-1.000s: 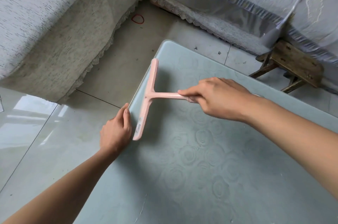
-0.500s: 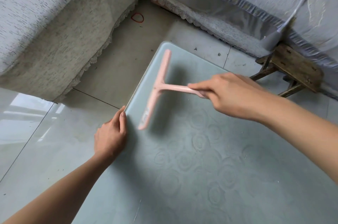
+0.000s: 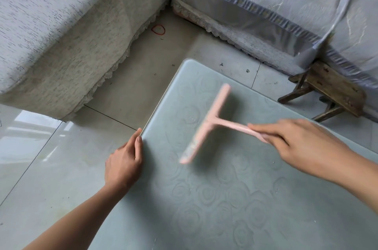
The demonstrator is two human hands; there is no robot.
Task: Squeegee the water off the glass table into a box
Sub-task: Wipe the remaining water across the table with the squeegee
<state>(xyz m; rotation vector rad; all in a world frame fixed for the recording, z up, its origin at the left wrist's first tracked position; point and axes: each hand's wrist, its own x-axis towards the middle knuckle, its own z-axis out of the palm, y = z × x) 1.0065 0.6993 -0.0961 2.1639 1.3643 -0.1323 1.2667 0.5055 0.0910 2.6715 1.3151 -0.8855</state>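
My right hand (image 3: 302, 147) has the pink squeegee (image 3: 206, 125) by the end of its handle, fingers (image 3: 266, 128) wrapped round it with the index laid out along the top. The squeegee is a T shape and sits over the far left part of the glass table (image 3: 225, 219), well in from the edge. Its blade runs diagonally, from up near the far corner down toward me. It's pretty blurry, so I honestly can't tell if the blade is touching the glass or just above it. My left hand (image 3: 123, 165) is at the left edge of the table, fingers more or less straight and lying along the rim. It's pressed against the rim and holding nothing. The glass is frosted greenish with a rose pattern all over it. Past the table there's a tiled floor (image 3: 36, 168) and a sofa (image 3: 61, 35) under a speckled cover on the left. A red rubber band (image 3: 158, 30) lies on the floor near the sofa's lace trim, and a little wooden stool (image 3: 331, 90) stands off the far right side of the table.
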